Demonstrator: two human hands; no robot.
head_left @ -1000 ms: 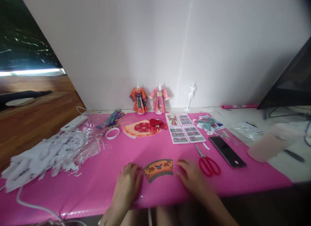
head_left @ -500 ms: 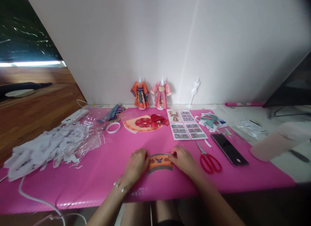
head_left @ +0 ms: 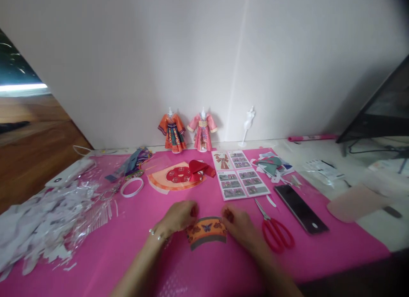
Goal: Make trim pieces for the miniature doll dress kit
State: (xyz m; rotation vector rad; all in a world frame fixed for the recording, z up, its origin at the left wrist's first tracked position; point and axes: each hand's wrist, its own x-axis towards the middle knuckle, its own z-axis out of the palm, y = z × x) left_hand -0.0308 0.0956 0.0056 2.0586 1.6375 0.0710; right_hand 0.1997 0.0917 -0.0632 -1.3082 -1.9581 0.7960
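Note:
A curved strip of fabric or paper (head_left: 207,228), orange with a blue butterfly, brown flower shapes and grey borders, lies on the pink mat in front of me. At its upper left, my left hand (head_left: 181,217) is closed with curled fingers; whether anything is between the fingertips is hidden. My right hand (head_left: 238,223) has its fingers bent and pressed together on the strip's upper right corner. Red-handled scissors (head_left: 276,233) lie to the right of that hand, blades pointing away. Beyond the hands sits a printed sheet with picture steps (head_left: 239,175).
Two dressed mini mannequins (head_left: 172,133) and a bare white one (head_left: 247,124) stand by the wall. An orange fan-shaped piece (head_left: 156,179), a white ring (head_left: 132,187), scraps (head_left: 47,220) and plastic lie left. A phone (head_left: 300,209) and fabric pieces (head_left: 270,165) lie right.
The camera view has shifted, so most of the table appears lower and further left. My left hand's fingertips have come away from the strip's left end, showing more of it.

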